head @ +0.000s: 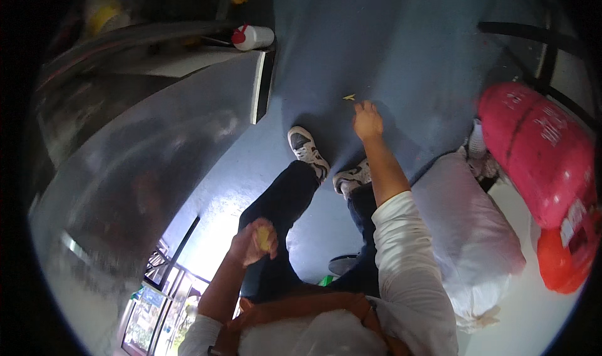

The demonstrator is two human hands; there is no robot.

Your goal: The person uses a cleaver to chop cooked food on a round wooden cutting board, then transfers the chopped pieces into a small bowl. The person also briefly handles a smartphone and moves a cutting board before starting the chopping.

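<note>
My left hand is curled around a small yellow object over my left thigh; what the object is cannot be told. My right hand reaches down past my shoes, its fingertips just short of a small yellow scrap on the grey floor. The undersides of its fingers are hidden, so whether anything is between them does not show.
A metal-sided table stands at left, with a white bottle with a red cap at its corner. At right are a full whitish sack, a large pink bag and a red plastic bag. A round dark object lies behind my feet.
</note>
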